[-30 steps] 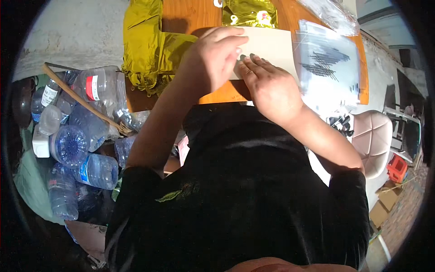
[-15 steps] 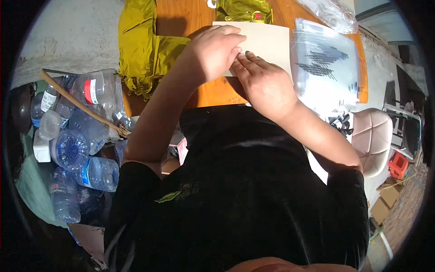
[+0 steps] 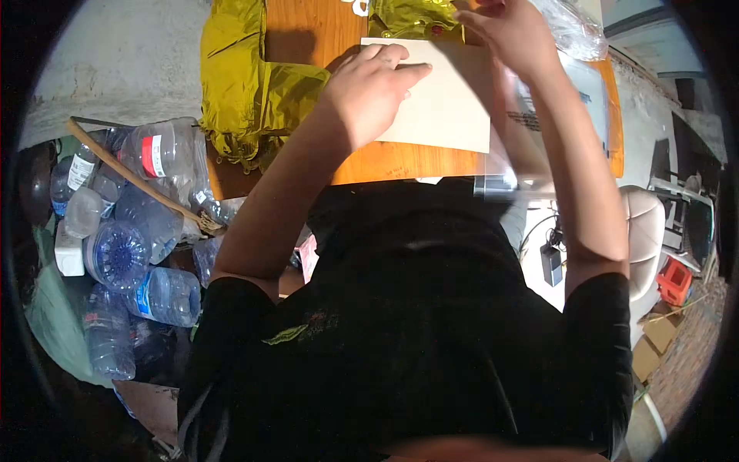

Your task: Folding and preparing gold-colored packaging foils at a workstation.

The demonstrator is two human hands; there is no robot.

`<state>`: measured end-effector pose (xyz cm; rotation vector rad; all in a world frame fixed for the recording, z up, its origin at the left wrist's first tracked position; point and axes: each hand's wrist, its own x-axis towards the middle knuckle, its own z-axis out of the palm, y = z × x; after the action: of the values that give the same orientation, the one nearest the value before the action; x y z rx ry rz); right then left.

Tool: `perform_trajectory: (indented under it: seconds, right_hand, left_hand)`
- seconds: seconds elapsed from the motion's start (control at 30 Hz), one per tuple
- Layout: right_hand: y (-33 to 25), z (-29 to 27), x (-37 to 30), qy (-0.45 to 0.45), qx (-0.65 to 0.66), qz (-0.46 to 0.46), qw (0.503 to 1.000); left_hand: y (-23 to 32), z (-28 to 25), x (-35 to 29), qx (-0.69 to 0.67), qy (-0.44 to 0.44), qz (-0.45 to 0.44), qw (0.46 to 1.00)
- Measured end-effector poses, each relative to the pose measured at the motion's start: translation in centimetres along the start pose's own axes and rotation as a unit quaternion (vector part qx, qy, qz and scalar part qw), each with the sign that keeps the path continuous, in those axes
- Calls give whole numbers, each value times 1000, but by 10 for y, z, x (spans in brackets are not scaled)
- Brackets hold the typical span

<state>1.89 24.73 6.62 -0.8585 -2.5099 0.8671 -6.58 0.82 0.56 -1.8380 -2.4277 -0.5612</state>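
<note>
On the wooden table (image 3: pixel 400 160) lies a flat cream-coloured sheet of card or stiff paper (image 3: pixel 450 108). My left hand (image 3: pixel 368 94) rests on its left part, fingers spread and loosely bent. My right hand (image 3: pixel 514 31) is raised over the far right corner of the sheet, beside a gold foil piece (image 3: pixel 412 17). Its thumb stretches to the left, apart from fingers that the top edge partly cuts off. No held object shows in it. Beneath my right forearm lie clear plastic sleeves (image 3: pixel 589 92), partly hidden, with some plastic at the table's near edge.
More gold foil bags (image 3: pixel 231 77) hang over the table's left side. Crumpled clear plastic (image 3: pixel 573 31) sits at the far right. Empty plastic bottles (image 3: pixel 165 296) pile up on the left, with a wooden stick (image 3: pixel 131 173) across them. A pale padded chair (image 3: pixel 645 239) stands on the right.
My right hand has left the cream sheet and moved up and right toward the table's far side. My left hand stays on the sheet. More of the sheet's lower part now shows.
</note>
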Motion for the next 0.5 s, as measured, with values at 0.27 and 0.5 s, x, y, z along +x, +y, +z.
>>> perform_trajectory:
  seconds: [0.27,0.5]
  right_hand:
    - [-9,49,85,-289,-348,12,892]
    - [26,49,92,-255,-390,-276,841]
  left_hand:
    - [2,-1,0,7,-21,-10,1000]
    - [-3,2,-3,3,-11,-8,1000]
